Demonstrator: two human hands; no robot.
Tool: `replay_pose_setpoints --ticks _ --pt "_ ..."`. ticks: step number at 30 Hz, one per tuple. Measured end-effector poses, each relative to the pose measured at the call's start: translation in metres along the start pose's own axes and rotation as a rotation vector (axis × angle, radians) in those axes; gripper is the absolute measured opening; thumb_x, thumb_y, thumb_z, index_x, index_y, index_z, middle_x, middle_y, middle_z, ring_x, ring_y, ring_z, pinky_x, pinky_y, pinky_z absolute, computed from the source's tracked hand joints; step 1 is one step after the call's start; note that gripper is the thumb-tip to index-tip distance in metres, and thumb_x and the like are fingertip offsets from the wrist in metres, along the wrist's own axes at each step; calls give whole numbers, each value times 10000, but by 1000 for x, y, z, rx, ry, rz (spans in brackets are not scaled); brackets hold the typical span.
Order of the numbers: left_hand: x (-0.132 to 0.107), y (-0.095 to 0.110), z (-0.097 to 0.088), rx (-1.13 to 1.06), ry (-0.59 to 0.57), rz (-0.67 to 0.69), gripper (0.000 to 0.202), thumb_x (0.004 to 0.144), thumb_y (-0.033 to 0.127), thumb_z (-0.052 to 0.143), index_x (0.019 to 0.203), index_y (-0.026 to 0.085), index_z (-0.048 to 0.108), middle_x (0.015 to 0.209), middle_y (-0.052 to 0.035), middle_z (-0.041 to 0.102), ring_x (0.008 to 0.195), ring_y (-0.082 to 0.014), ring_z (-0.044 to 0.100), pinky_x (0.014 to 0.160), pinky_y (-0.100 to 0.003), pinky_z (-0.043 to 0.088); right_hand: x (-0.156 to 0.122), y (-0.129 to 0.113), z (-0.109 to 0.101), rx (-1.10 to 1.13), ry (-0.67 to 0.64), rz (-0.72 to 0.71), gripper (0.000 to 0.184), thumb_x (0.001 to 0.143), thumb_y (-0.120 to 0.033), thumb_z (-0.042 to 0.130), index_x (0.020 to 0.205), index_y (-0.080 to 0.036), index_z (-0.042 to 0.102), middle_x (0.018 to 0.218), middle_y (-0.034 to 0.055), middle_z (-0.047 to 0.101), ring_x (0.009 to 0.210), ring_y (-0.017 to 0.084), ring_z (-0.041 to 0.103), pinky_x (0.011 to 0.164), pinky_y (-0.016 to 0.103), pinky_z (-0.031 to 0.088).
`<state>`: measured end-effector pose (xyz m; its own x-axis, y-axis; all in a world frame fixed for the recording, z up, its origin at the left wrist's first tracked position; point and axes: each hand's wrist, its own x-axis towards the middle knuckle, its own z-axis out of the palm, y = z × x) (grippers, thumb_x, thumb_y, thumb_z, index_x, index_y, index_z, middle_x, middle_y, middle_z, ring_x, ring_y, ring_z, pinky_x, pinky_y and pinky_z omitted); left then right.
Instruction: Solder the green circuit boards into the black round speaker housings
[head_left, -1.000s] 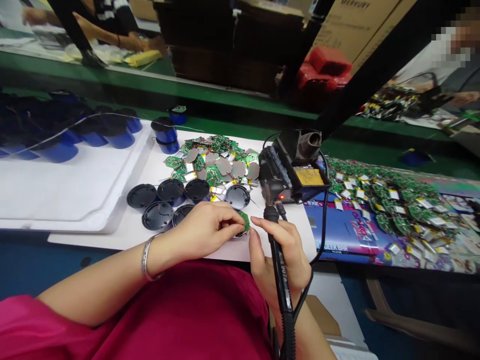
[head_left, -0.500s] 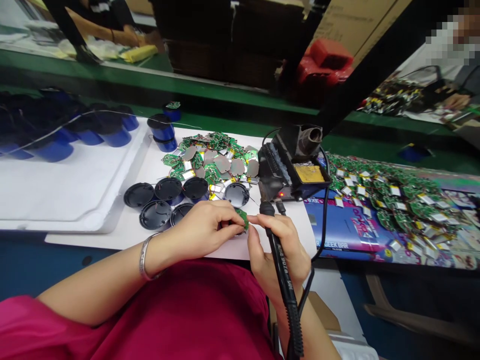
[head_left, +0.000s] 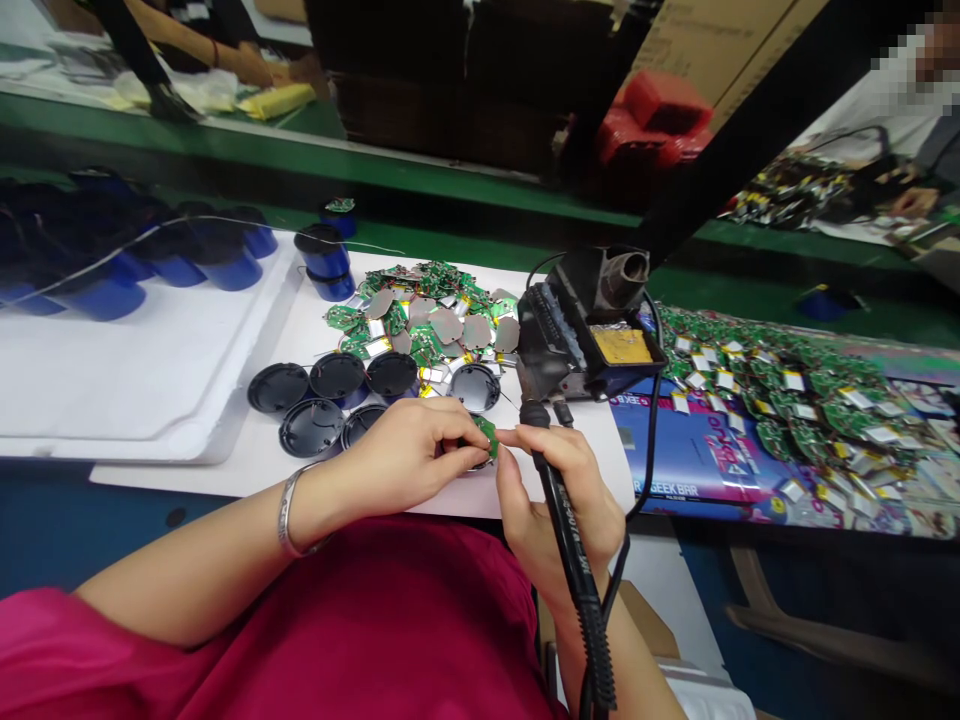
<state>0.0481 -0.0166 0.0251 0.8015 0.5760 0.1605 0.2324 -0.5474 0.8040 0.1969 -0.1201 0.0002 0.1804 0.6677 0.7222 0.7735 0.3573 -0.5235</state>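
Two hands are at work in front of the soldering-iron stand [head_left: 555,370]. A green circuit board [head_left: 490,430] is pinched between thumb and fingers of the left hand [head_left: 412,450], nearer than the stand and slightly to its left; presumably it is gripped by one side so that the other is exposed. A soldering iron [head_left: 562,510] is clasped in the right hand [head_left: 589,490], probably laid across it so that thumb and forefinger are freed; these are pointed at the board's edge, contact not confirmed. Left of the stand, six dark-topped cups [head_left: 311,428] are grouped, apparently for easy reach. A heap of boards [head_left: 446,325] is piled just left of the stand; a second pile [head_left: 795,430] is spread to its right.

Much of the held board is covered by fingers; whatever lies beneath is not made out. The iron's tip is not distinguished against the stand. Far left beyond the stand, a co-worker's forearm [head_left: 236,62] is partly cut off.
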Motion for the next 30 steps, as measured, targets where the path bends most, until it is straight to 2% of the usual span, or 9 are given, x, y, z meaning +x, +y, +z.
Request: replay_pose_setpoints --ticks 30 --pt "2 1 3 -1 36 19 167 899 181 606 891 140 768 821 -45 728 756 -144 647 708 -248 487 0 0 0 15 36 -18 398 770 50 688 1099 -156 599 936 75 718 847 187 672 788 371 582"
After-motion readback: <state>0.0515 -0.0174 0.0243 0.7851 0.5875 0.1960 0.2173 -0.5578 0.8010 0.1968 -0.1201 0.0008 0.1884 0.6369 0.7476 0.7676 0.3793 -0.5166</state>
